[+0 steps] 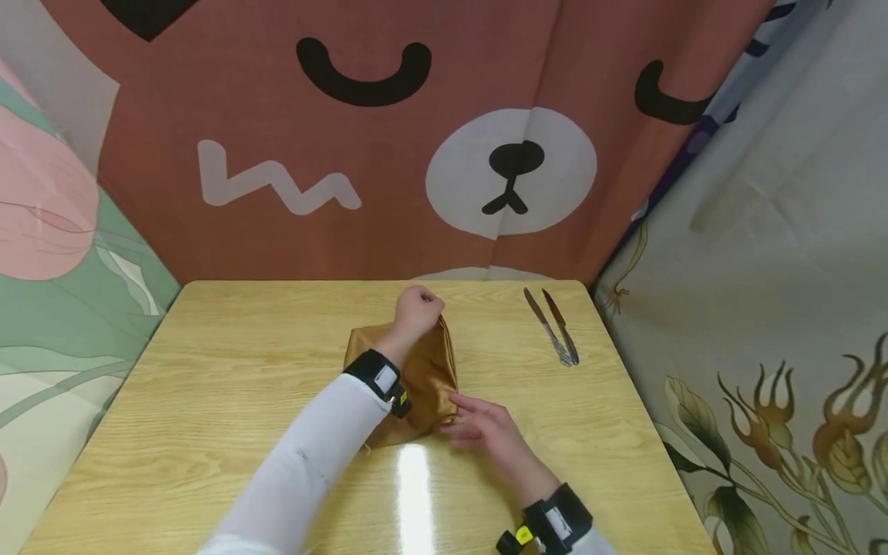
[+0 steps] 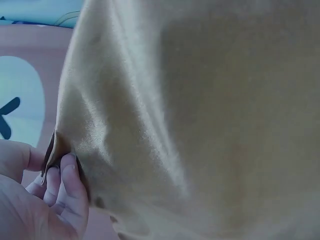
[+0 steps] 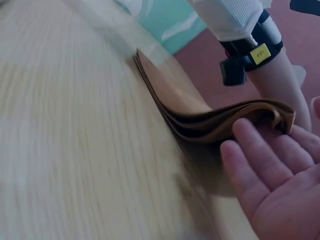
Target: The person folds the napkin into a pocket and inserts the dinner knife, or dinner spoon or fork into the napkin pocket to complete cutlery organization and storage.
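Pinching the brown cloth point(image 1: 426, 374) by its far corner with our left grip point(image 1: 418, 311), we'd best square its layers; our right grip point(image 1: 487, 433), fingers extended, touches its near corner

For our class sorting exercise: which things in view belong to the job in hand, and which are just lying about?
In the job:
brown cloth, pinched by the left grip and touched by the right grip

Not in the job:
two knives, untouched at the far right of the table
bear-print hanging, behind the table
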{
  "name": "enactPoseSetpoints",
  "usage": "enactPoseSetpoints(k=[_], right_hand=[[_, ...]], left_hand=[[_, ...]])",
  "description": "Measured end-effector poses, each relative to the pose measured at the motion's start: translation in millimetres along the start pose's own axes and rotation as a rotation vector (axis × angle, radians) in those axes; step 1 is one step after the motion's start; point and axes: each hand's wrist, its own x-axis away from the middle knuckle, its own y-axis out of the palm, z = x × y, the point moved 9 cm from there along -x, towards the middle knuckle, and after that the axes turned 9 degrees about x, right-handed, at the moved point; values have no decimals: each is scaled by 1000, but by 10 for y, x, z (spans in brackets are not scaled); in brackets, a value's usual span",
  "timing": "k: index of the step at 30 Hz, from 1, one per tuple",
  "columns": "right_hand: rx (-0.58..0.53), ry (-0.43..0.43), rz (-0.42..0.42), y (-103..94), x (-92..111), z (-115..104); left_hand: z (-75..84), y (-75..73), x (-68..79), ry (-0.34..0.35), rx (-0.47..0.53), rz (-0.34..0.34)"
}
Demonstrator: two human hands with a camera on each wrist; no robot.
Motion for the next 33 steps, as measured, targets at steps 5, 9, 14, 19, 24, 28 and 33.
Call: enactPoseSetpoints(k=[5,9,14,19,24,28,33], right_hand=[[158,66,140,-244,28,62],[264,112,197,-378,50,109],[370,166,229,-487,50,174],[434,198,228,-533,39,226],[474,217,221,-556,43,229],[498,232,217,-571,44,223],[521,248,206,-578,38,222]], left_hand=[[-105,120,-7,-70,20,-15],[-194,217,-18,-105,10,-41],[-240,376,-14,-93,-41,-90],[-281,560,15,-66,-94,-148],[-324,716,54,-44,-128,-201],[-330,799,113,-36,-157,-261],[-302,800,167,10,-159,-318]])
